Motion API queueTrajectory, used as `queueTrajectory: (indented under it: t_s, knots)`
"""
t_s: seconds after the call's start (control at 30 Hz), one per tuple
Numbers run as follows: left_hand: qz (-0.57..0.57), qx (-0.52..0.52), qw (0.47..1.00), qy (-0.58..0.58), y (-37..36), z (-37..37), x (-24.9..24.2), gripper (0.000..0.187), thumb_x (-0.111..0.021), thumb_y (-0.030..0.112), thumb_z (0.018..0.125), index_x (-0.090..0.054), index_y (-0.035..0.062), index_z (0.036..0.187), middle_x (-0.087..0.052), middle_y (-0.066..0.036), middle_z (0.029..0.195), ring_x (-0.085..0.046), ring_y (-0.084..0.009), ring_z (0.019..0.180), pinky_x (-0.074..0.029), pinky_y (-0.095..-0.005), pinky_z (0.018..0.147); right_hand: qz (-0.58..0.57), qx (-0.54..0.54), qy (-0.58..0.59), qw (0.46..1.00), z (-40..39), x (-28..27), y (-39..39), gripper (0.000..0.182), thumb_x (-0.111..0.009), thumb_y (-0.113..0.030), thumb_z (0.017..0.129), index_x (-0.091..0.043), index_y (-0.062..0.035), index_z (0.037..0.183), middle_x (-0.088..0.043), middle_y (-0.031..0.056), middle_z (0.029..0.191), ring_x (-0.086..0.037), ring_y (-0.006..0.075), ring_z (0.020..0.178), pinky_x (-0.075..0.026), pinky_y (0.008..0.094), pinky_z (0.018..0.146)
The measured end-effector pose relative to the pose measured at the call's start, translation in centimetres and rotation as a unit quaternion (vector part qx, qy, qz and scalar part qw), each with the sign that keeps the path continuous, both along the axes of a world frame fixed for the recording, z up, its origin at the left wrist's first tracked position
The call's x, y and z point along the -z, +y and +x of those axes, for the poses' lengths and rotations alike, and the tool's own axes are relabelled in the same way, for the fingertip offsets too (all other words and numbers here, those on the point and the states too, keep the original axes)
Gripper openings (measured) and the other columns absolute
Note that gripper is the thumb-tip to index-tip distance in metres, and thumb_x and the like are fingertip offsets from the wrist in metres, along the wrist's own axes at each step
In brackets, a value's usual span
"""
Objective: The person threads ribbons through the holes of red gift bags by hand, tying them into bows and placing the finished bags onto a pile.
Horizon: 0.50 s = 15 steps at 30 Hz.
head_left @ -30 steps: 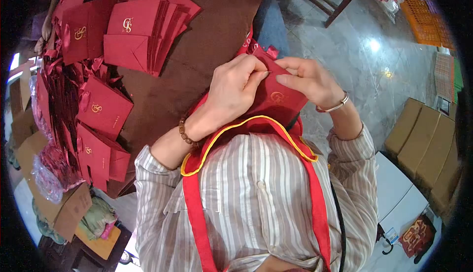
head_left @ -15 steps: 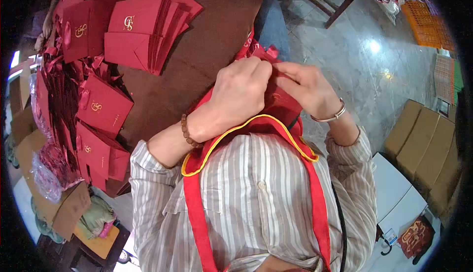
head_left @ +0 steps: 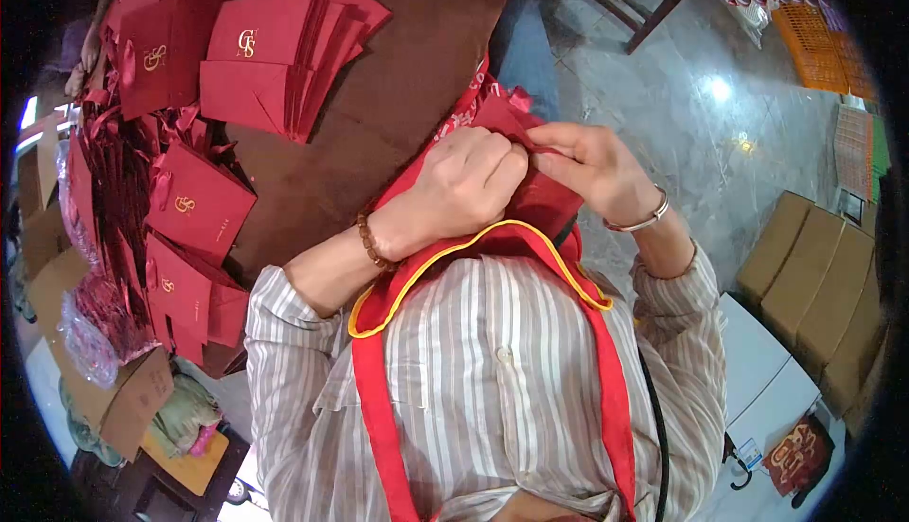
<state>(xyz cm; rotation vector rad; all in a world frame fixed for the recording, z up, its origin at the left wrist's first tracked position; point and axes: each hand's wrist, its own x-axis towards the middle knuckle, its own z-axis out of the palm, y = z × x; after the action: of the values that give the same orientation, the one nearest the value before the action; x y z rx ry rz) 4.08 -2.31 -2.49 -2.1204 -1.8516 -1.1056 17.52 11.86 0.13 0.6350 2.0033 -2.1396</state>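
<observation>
A dark red paper bag [head_left: 544, 198] is held over the lap, just above the red apron [head_left: 383, 418] with yellow trim. My left hand [head_left: 473, 176] is closed at the bag's upper edge, its fingers curled. My right hand [head_left: 595, 170] pinches the bag's edge between thumb and fingers, close beside the left. The fingertips partly hide the bag. On the brown table [head_left: 379, 96] lie stacked red bags [head_left: 251, 96] with gold lettering, and more red bags [head_left: 202, 205] lie at the left.
Cardboard boxes [head_left: 805, 276] and a white cabinet [head_left: 767, 361] stand at the right. A wooden stool [head_left: 639, 1] and orange crates [head_left: 810, 53] are at the upper right. Plastic-wrapped items [head_left: 90, 342] lie at the left. Another person's hand [head_left: 90, 49] shows at the upper left edge.
My left hand has shifted slightly right and down, its fingers curling more. A flap of the bag now shows more clearly above the hands. My right hand has barely moved.
</observation>
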Motion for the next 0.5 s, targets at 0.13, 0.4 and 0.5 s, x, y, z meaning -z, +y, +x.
queueTrajectory:
  t_s: [0.13, 0.4, 0.5]
  knots:
    - [-0.007, 0.004, 1.000, -0.024, -0.2, -0.1, 0.0, 0.018, -0.059, -0.003, 0.064, -0.056, -0.0016, 0.081, -0.054, -0.012, 0.073, -0.056, -0.0259, 0.062, -0.047, -0.0336, 0.055, 0.005, 0.015, 0.007, 1.000, 0.1, -1.1, -0.3, 0.028, -0.054, -0.007, 0.087, -0.054, 0.0064, 0.111, -0.061, 0.0036, 0.096, -0.054, 0.0079, 0.088, -0.044, 0.0223, 0.076]
    - [-0.035, -0.090, 0.954, -0.284, 0.6, 0.2, 0.2, 0.009, -0.063, -0.001, 0.077, -0.062, -0.0019, 0.086, -0.060, -0.013, 0.075, -0.060, -0.0236, 0.066, -0.047, -0.0295, 0.060, 0.079, 0.027, -0.029, 0.996, -0.6, 0.6, 0.5, 0.021, -0.054, -0.009, 0.088, -0.056, 0.0024, 0.105, -0.061, 0.0012, 0.092, -0.055, 0.0071, 0.084, -0.044, 0.0218, 0.074]
    - [-0.038, -0.075, 0.962, -0.260, 0.5, -0.2, 0.2, 0.007, -0.063, -0.001, 0.077, -0.061, -0.0020, 0.084, -0.060, -0.012, 0.075, -0.060, -0.0235, 0.066, -0.047, -0.0293, 0.060, -0.053, 0.012, 0.008, 0.998, -0.5, 0.7, 1.1, 0.022, -0.054, -0.010, 0.089, -0.056, 0.0019, 0.108, -0.062, 0.0017, 0.095, -0.056, 0.0070, 0.086, -0.045, 0.0218, 0.077]
